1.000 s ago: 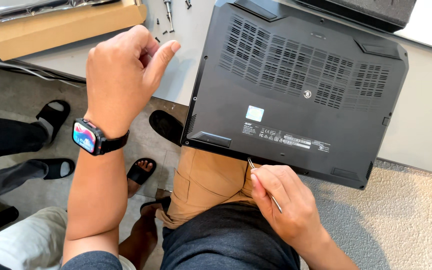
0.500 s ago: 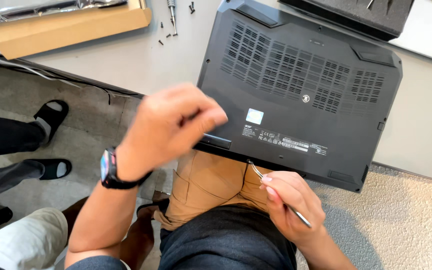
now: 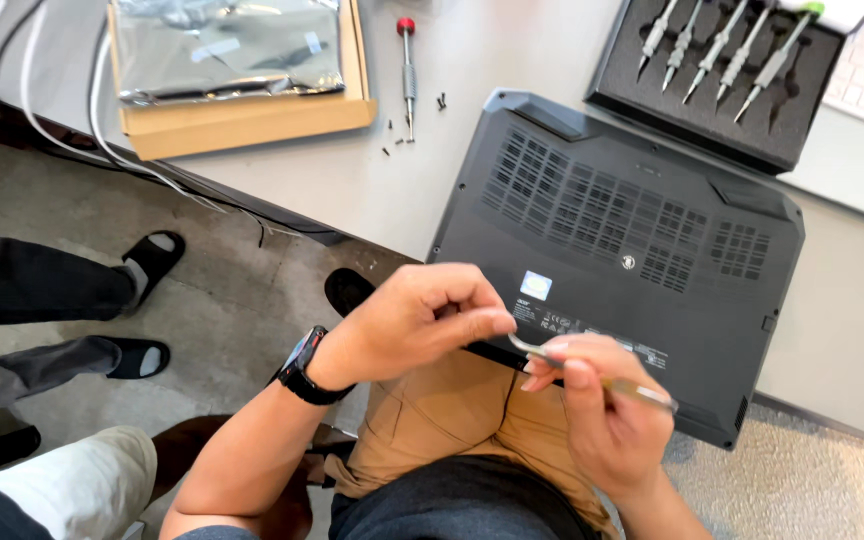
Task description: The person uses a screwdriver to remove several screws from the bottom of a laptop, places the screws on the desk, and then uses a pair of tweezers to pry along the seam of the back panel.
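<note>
A black laptop (image 3: 642,250) lies upside down on the grey table, its near edge jutting over my lap. My right hand (image 3: 597,415) holds thin metal tweezers (image 3: 642,390), their tip at the laptop's near edge. My left hand (image 3: 417,320), with a dark watch on the wrist, has its fingers curled and its fingertips pinched at the tweezers' tip beside that edge. I cannot tell whether anything small sits between the fingers.
A red-capped screwdriver (image 3: 407,70) and several loose black screws (image 3: 392,135) lie on the table (image 3: 352,185). A cardboard box (image 3: 242,110) holds a silver bag. A black tray of drivers (image 3: 722,75) sits at the back right. Another person's legs in sandals (image 3: 102,290) are at the left.
My left hand came down from over the table's left part to the laptop's near edge and met the tweezers. The view shifted, showing more of the table's far side.
</note>
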